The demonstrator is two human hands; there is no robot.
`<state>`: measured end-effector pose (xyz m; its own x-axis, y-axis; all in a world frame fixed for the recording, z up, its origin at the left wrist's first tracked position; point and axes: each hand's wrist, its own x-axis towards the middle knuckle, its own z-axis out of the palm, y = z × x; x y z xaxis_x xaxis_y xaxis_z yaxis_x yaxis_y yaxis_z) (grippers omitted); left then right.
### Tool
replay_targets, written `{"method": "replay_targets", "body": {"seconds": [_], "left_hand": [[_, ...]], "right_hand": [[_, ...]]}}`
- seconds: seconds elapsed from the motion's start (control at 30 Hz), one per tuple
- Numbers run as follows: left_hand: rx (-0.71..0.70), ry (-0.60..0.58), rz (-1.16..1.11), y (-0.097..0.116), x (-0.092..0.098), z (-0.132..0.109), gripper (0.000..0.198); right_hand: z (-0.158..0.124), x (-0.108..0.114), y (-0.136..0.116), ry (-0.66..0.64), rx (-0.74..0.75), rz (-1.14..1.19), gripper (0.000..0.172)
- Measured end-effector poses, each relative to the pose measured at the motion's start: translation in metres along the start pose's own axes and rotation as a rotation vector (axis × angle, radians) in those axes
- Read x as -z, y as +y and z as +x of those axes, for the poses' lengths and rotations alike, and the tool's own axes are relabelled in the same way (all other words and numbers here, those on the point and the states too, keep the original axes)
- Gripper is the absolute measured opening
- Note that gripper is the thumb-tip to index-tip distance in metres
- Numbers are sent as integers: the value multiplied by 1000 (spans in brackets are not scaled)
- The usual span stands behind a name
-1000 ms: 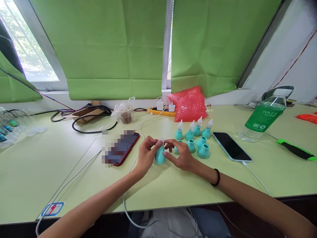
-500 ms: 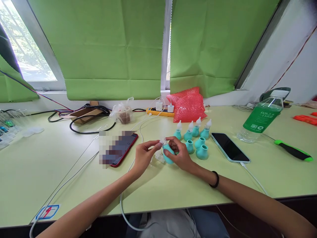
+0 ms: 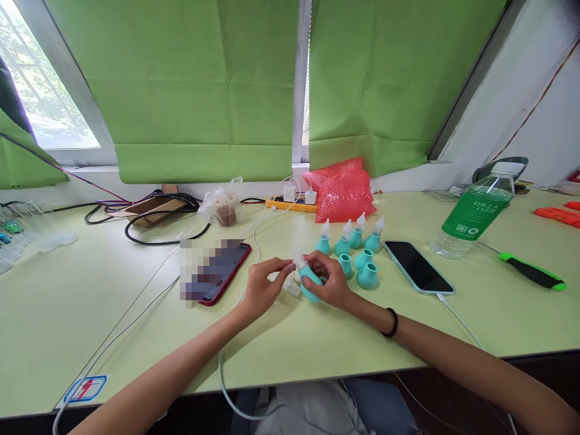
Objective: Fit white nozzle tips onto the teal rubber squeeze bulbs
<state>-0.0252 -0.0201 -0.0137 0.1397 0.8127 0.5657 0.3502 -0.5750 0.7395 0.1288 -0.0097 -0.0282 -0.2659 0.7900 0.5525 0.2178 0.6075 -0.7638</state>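
My right hand (image 3: pixel 334 283) is wrapped round a teal nasal aspirator bulb (image 3: pixel 309 292), tilted with its top toward the upper left. A clear nozzle (image 3: pixel 299 261) sits at the mouth of that bulb. My left hand (image 3: pixel 265 284) pinches the nozzle's edge between thumb and forefinger; the fingertips partly hide it. Small clear plastic parts (image 3: pixel 292 288) lie on the table below my hands. Behind my right hand stand several teal bulbs with clear pointed nozzles (image 3: pixel 343 240). In front of these are three open-mouthed teal bulbs without nozzles (image 3: pixel 367 276).
A red-cased phone (image 3: pixel 225 275) lies left, and a charging phone (image 3: pixel 419 267) right. Farther right are a water bottle (image 3: pixel 475 211) and a screwdriver (image 3: pixel 534 272). Red bubble wrap (image 3: pixel 347 193), a yellow power strip (image 3: pixel 290 205) and black cables (image 3: pixel 172 205) line the back.
My hands stay together at the bulb, with the left fingers shifted slightly at the nozzle. The bulb is tilted a little more to the left. The whole view has shifted slightly.
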Motion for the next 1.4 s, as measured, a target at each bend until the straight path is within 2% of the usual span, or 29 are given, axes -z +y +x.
{"method": "replay_targets", "body": {"seconds": [0.1, 0.17, 0.27, 0.43, 0.53, 0.63, 0.77, 0.87, 0.97, 1.17, 1.27, 1.4], "left_hand": [[-271, 41, 285, -5, -2, -5, 19], [-348, 41, 416, -8, -3, -7, 19], [-385, 36, 505, -10, -2, -7, 18], [-346, 27, 432, -5, 0, -5, 14], [-205, 52, 280, 2, 1, -3, 12], [86, 47, 11, 7, 2, 2, 13], [445, -102, -489, 6, 4, 9, 17], [584, -217, -718, 3, 5, 12, 17], [525, -189, -657, 5, 6, 11, 20], [318, 32, -372, 8, 2, 6, 22], [254, 36, -326, 8, 1, 6, 17], [135, -27, -209, 7, 3, 6, 15]], "right_hand": [[-2, -4, -1, 23, 25, -90, 23], [-3, -6, -2, 43, 46, -135, 21], [-3, -7, -3, 49, 64, -164, 21], [-2, -6, -3, 42, 59, -149, 23], [-1, -5, -4, 20, 26, -90, 24], [1, -3, -5, -1, -46, 22, 23], [5, 0, -5, 13, -120, 141, 23], [6, 0, -5, 8, -138, 175, 23], [4, 1, -4, 13, -106, 125, 22], [0, -1, -2, 17, 27, -68, 26], [-1, -1, -1, 18, 48, -85, 25], [-1, 0, -1, 18, 38, -80, 24]]}}
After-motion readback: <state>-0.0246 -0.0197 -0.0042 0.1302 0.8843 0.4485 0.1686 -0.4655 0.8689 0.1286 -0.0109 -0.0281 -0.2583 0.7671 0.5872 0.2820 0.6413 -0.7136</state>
